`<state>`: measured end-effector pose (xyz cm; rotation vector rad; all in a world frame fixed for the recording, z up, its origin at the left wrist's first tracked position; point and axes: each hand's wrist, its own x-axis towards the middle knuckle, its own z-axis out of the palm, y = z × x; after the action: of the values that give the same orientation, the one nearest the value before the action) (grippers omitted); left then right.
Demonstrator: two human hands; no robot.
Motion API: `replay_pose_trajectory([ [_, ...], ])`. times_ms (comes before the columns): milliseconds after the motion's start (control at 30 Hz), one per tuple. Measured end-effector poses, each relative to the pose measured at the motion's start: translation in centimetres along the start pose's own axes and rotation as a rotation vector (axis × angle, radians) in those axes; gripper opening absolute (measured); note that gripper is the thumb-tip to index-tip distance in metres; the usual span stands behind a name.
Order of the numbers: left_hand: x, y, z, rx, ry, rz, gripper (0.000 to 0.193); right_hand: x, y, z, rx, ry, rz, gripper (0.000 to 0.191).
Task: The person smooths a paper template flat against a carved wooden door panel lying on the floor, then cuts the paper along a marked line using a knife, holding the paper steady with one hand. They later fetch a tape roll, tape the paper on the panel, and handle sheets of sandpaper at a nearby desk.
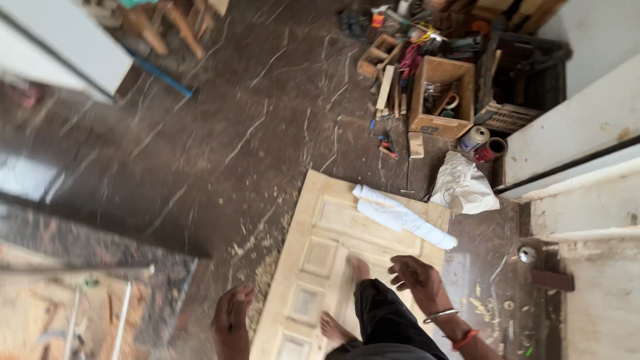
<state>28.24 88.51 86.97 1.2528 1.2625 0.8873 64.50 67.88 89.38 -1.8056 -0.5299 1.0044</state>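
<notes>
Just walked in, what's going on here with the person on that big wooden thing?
A person stands barefoot on a pale panelled wooden door lying flat on the dark floor. Both hands are empty and open: the left hand hangs beside the door's edge, the right hand over it. A rolled white paper lies on the door's far end.

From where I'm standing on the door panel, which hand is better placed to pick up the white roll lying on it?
Right. The right hand hangs open over the door panel, just below the white roll. The left hand hangs off the panel's far edge, over the floor, farther from the roll.
</notes>
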Motion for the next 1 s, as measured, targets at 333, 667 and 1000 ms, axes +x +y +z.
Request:
replay_pose_trajectory([
  [333, 13.9, -8.6, 3.5, 0.121, -0.196, 0.089, 0.032, 16.1, -2.2, 2.5, 0.038, 0.072, 0.074, 0.028],
  [667, 32.4, -2.9, 12.2, 0.562, -0.248, -0.222, 0.035, 36.3, -14.4, -1.4, 0.126, 0.139, -0.102, 0.025],
  [1000, 57.6, 1.2, 27.7, 0.832, -0.484, -0.276, 0.039, 46.5, -13.4, -9.0, 0.291, 0.598, 0.074, 0.031],
])
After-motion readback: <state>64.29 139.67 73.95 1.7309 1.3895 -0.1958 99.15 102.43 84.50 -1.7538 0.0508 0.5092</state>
